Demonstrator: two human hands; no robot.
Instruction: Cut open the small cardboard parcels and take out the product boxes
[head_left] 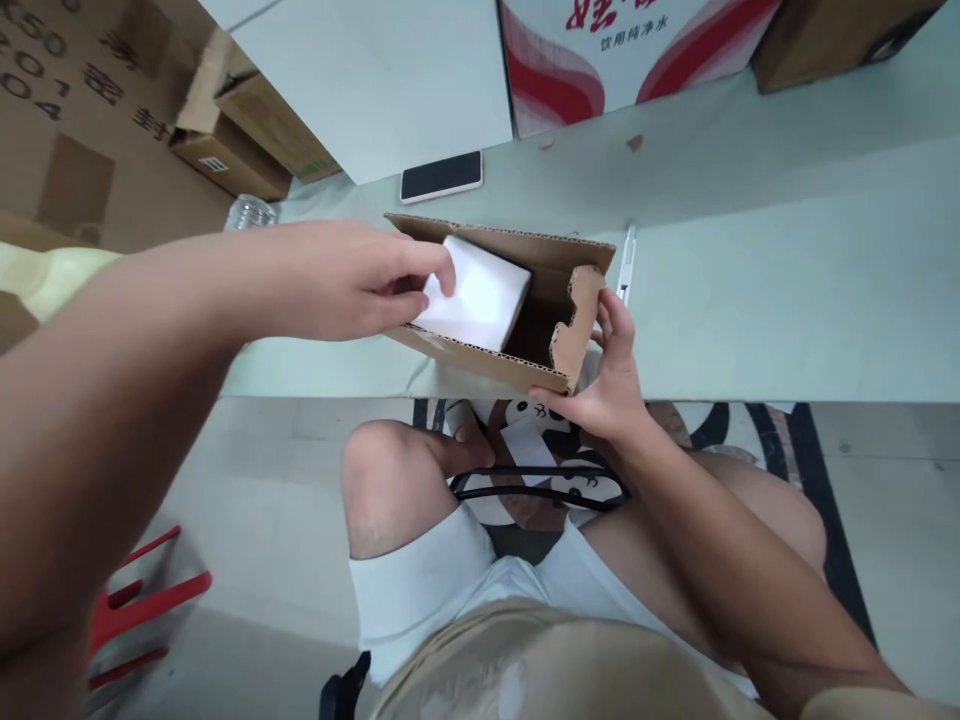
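Observation:
A small brown cardboard box [480, 358] with its top open is held tilted over the front edge of the table. Inside it lies a smooth white box [484, 295], towards the left end. My left hand [390, 275] reaches in from the left, its bent fingers closed on the white box; some fingertips are hidden. At the other end, my right hand [611, 375] grips the cardboard box by its notched end flap [576, 330], thumb below and fingers behind.
Behind the box, a phone [441, 177] and a white utility knife [628, 262] lie on the pale green table [787, 300]. A red-and-white carton [637, 60] and brown boxes [247, 140] stand farther back. A red stool [146, 610] is at lower left.

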